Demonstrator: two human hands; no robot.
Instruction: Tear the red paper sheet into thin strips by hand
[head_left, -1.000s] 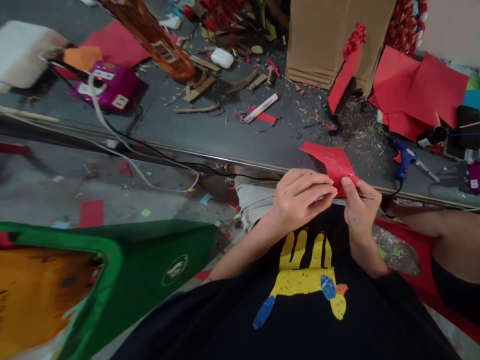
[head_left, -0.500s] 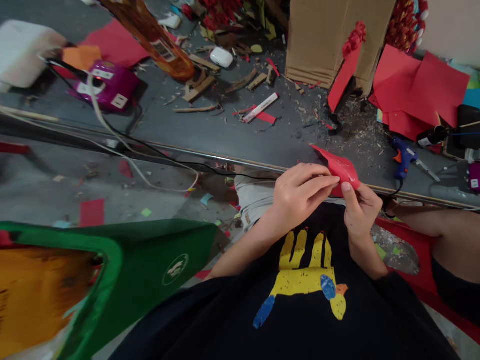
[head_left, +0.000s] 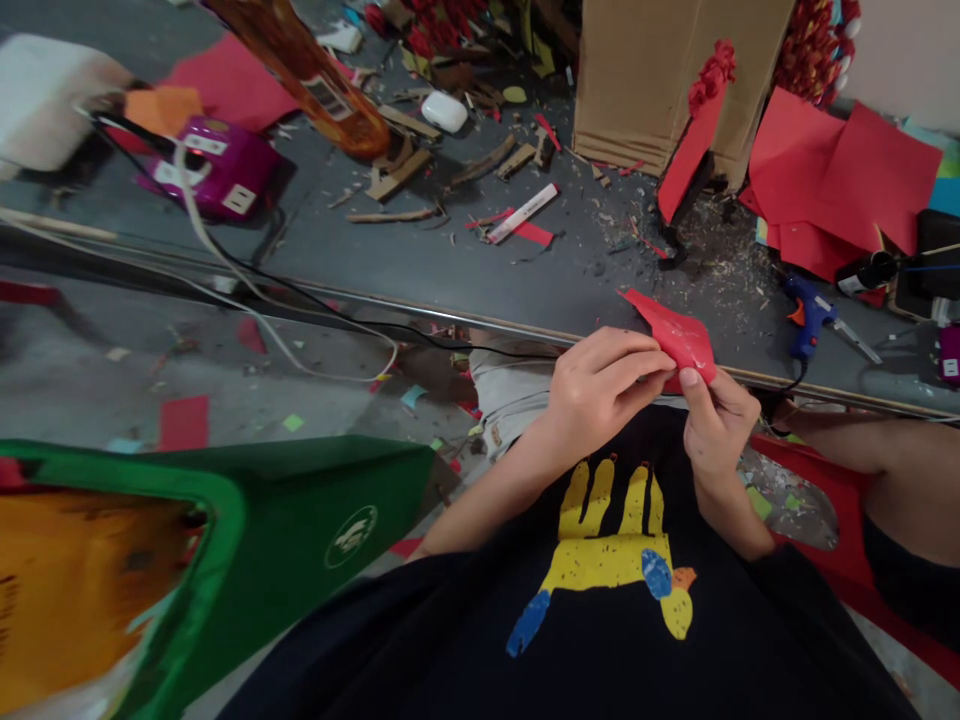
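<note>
Right hand (head_left: pixel 718 415): thumb and fingers gripping the near right end of the red paper (head_left: pixel 684 340).
Left hand (head_left: pixel 604 385): fingers bent, fingertips touching the paper's left side; whether they pinch it cannot be told.
Red paper: held between the hands at the near edge of the worktop (head_left: pixel 480 270), curled; long axis diagonal, near right to far left; pointed tip faces far left, broader end near right.
Glue gun (head_left: pixel 810 315): on the worktop, right of the paper; cord at its near end.
Marker (head_left: pixel 525 213): farther left, red end toward far right.
Cardboard (head_left: pixel 637 85): far, upright.
</note>
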